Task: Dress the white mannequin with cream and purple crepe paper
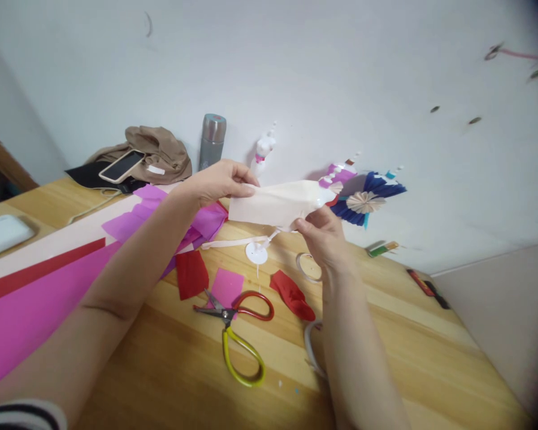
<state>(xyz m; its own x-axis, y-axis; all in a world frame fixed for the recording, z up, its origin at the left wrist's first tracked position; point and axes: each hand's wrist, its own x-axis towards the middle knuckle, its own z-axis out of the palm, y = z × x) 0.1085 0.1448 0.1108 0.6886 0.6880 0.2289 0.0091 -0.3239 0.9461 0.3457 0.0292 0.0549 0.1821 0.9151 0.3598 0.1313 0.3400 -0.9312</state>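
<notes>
My left hand [219,179] pinches the left end of a cream paper piece [278,203] held up above the wooden table [385,346]. My right hand [320,236] grips the same paper from below at its right end, fingers closed. A thin cream strip and a small white disc [256,253] hang or lie just under the paper. Scissors [237,325] with one red and one yellow-green handle lie on the table below my hands.
Pink, red and cream paper sheets [36,298] cover the left side. Red scraps [291,294], a pink square [228,286], a tape ring [307,267], a blue paper fan [367,200], a steel bottle [212,140], a phone [121,165] on a tan bag stand near the wall.
</notes>
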